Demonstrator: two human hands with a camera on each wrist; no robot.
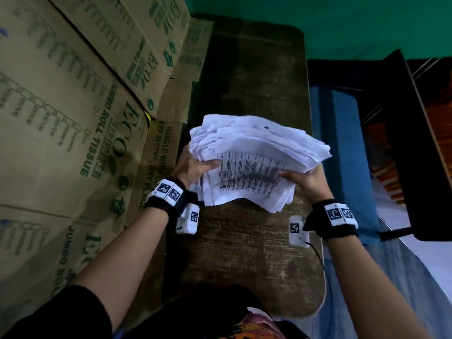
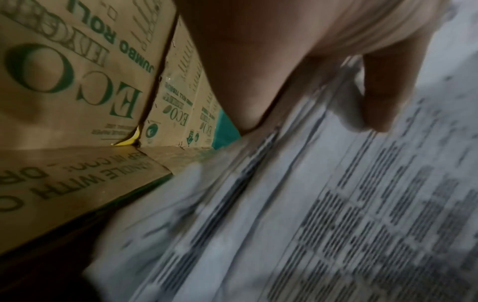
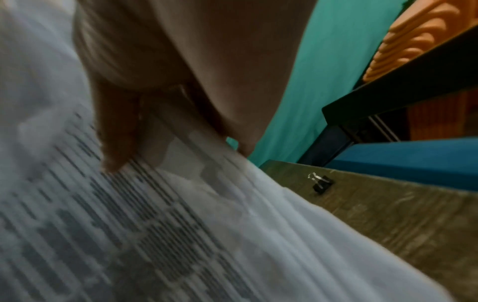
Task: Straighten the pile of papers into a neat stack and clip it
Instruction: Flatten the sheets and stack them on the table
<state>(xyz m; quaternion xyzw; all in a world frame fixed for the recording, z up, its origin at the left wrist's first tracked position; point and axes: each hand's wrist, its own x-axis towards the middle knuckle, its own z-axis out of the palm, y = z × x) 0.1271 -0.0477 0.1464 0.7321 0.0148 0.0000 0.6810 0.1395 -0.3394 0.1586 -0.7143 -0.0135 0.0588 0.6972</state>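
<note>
Two hands are gripping the pile of papers (image 1: 256,162) above the desk (image 1: 247,241): left hand (image 1: 193,167) clamping its left edge, right hand (image 1: 305,179) its right edge. The sheets are splaying unevenly. The binder clip (image 3: 321,182) is lying far-right on the desk (nearer the right hand).

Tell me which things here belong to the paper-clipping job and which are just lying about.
Job: pile of papers, held by left hand and right hand; binder clip on the table.
Lying about: cardboard boxes, blue cushion.
</note>
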